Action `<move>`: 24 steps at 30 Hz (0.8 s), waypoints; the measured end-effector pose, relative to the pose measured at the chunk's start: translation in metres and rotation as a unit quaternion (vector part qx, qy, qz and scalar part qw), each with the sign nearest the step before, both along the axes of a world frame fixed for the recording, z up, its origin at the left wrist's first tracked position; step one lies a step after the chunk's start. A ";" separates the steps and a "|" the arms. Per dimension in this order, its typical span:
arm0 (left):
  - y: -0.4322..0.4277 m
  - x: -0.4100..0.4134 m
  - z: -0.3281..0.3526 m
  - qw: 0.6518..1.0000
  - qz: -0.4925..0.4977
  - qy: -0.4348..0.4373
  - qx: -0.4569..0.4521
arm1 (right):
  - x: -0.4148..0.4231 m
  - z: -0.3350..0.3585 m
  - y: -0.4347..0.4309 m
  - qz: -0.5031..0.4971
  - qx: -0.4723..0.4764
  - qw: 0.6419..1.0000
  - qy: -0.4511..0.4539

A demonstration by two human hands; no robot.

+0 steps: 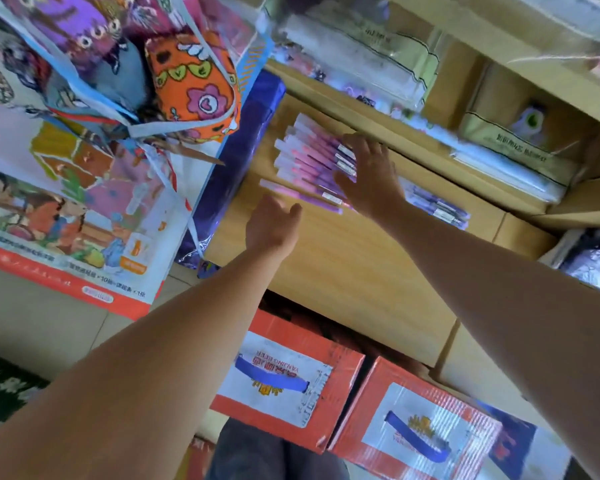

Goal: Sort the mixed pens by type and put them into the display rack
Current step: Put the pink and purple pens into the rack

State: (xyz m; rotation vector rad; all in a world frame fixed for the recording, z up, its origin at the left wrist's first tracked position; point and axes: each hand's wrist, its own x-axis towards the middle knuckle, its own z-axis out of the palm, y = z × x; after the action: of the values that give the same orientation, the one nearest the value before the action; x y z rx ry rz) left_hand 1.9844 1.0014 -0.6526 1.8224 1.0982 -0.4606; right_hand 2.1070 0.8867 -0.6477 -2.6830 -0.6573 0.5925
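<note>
- Chiefly pink and lilac pens [305, 161]: slim capped sticks with pale ends, laid side by side in a row on the far part of the wooden counter [343, 271].
- Handling, by judgement: light, stiff, smooth plastic, apt to roll; take several together across the mid-barrel.
- Right hand [371, 178]: open, fingers spread flat over the row's right ends.
- Left hand [272, 226]: open, holding nothing, just near of the nearest pen.
- Darker purple pens [437, 206]: second batch, right of the right wrist.

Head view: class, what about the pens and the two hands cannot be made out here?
- Pink pens: right ends hidden under the right hand, head view.
- Dark pens: partly behind the right forearm, blurred.
- Left hand: fingertips foreshortened; contact with the nearest pen unclear.
- Pen labels: too small to read.
</note>
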 end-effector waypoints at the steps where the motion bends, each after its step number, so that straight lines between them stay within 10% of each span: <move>1: 0.002 0.001 -0.010 0.999 0.032 -0.010 -0.002 | 0.004 -0.004 0.005 0.008 -0.030 0.999 0.010; 24: 0.003 0.001 -0.007 0.982 -0.097 -0.041 0.154 | -0.059 -0.007 0.004 -0.131 -0.042 0.985 0.105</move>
State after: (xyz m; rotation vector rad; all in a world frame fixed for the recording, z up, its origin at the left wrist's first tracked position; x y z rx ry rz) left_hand 1.9853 1.0043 -0.6592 2.2132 0.9815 -0.3385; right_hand 2.0481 0.8903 -0.6544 -2.6718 -0.2220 0.8305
